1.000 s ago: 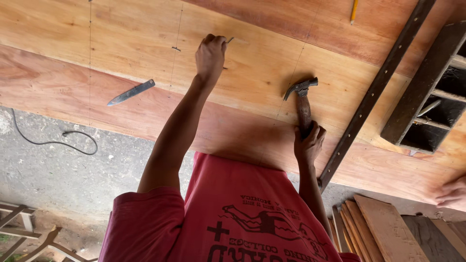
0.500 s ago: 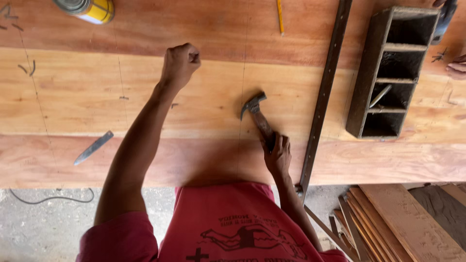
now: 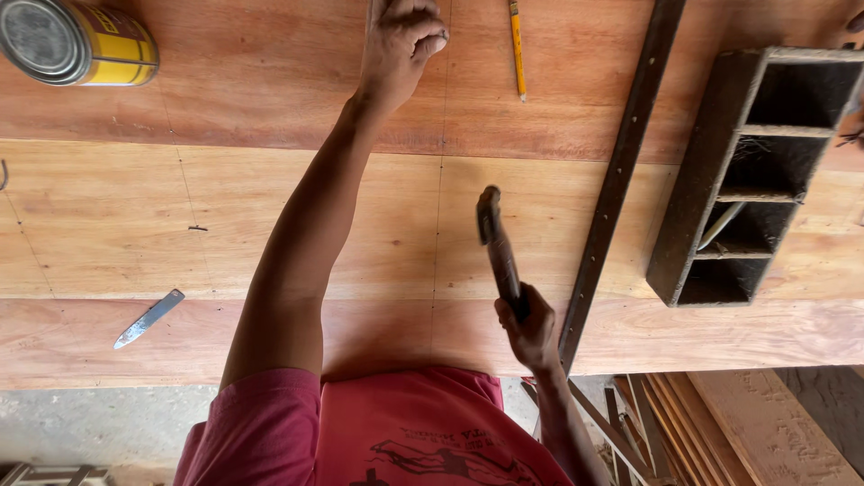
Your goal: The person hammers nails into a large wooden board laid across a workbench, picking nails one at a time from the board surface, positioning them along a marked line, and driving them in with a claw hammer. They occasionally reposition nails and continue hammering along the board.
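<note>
1. Reddish-brown plywood sheets (image 3: 270,225) fill most of the view as a broad work surface. Their near edge runs across the lower part, with grey concrete floor (image 3: 90,432) beyond it at near left and stacked timber boards (image 3: 765,432) at near right.
2. Left hand (image 3: 400,40) reaches to the far edge of the view, knuckles up, fingers curled tightly together against the plywood. I cannot tell what, if anything, they pinch, and the top of the hand is cut off.
3. Right hand (image 3: 531,328) sits near the plywood's near edge, fingers wrapped fully around the handle of a dark-headed hammer (image 3: 497,243). The hammer is raised above the middle of the sheet, its head blurred and pointing far.
4. Open plywood lies between the 2 arms and to the left of the left arm, broken only by a small dark nail (image 3: 198,228).
5. A long dark straightedge bar (image 3: 621,180) runs diagonally just right of the hammer, closing that side. Its near end passes behind the right wrist.
6. Right of the bar stands a dark wooden box with open compartments (image 3: 756,171). Its contents are in shadow.
7. A yellow pencil (image 3: 517,49) lies far, between the left hand and the bar.
8. A yellow round tin with a metal lid (image 3: 76,40) sits at far left, partly cut off.
9. A small flat metal blade (image 3: 148,318) lies near left, well apart from both hands.
</note>
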Motion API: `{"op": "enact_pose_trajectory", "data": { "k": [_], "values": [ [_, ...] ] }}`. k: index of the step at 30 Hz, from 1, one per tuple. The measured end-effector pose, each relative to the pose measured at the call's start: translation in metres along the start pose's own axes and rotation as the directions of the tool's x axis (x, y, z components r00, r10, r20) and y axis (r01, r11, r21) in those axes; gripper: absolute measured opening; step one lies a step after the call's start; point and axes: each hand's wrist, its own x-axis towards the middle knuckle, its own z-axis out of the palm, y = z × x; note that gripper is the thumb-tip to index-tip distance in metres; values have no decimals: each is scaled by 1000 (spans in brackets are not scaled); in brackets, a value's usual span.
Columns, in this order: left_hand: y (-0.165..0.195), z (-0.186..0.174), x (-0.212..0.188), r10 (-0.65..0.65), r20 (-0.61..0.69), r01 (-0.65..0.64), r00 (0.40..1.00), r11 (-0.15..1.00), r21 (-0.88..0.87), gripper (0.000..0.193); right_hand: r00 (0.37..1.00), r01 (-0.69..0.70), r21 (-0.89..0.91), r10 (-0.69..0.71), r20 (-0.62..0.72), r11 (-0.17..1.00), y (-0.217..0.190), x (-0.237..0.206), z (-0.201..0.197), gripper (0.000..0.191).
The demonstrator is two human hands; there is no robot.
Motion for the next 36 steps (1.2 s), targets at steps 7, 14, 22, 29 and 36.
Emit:
{"op": "enact_pose_trajectory", "data": {
  "k": [7,14,22,29,36],
  "values": [
    [5,1,-8,22,44,-30,999,981,193,5,989,149,162,-150,-6,975,-43,50,-16,31],
    [3,7,-9,67,-7,-64,998,984,166,10,966,242,-35,-245,-87,970,-99,98,-15,34],
    [-2,11,-12,122,-58,-109,991,976,189,17,967,220,-13,-220,-125,975,-122,139,5,37],
    [-3,9,-15,19,89,-37,996,979,199,11,958,248,-44,-252,-136,968,-137,135,10,38],
    [-3,11,-15,147,21,-148,989,960,238,10,933,309,-110,-324,-158,945,-134,134,3,39]
  ]
}}
